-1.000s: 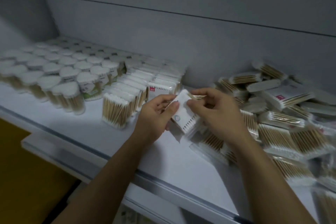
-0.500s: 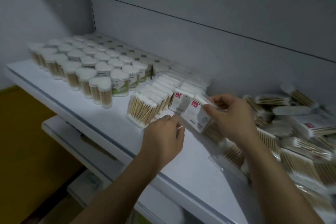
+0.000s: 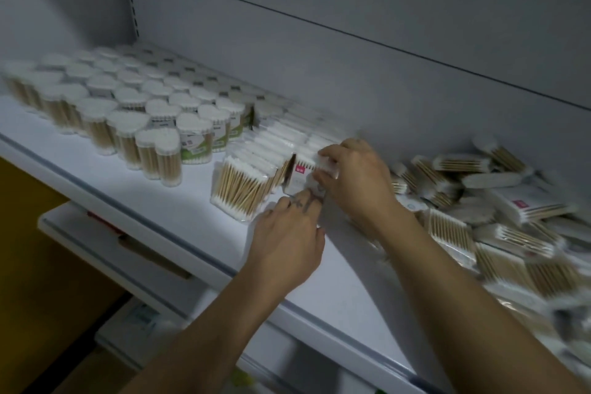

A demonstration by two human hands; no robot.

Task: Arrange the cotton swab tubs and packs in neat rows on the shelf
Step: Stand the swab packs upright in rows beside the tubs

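Now both hands meet on one pack at the front of the standing rows.
Curled fingers of the right hand [image 3: 358, 185] clamp the pack [image 3: 299, 174] from above; the left hand [image 3: 287, 240] reaches in with fingers stretched, tips touching its lower edge. It seems to stand nearly upright on the shelf [image 3: 160, 201], white face and small red tag toward the camera, writing too blurred to read. Just beside it, the rows of packs [image 3: 243, 182] hold their sticks vertical. Leftward, the tubs [image 3: 160, 125] carry unreadable green-and-white labels; loose packs [image 3: 495, 217] lie heaped at right.
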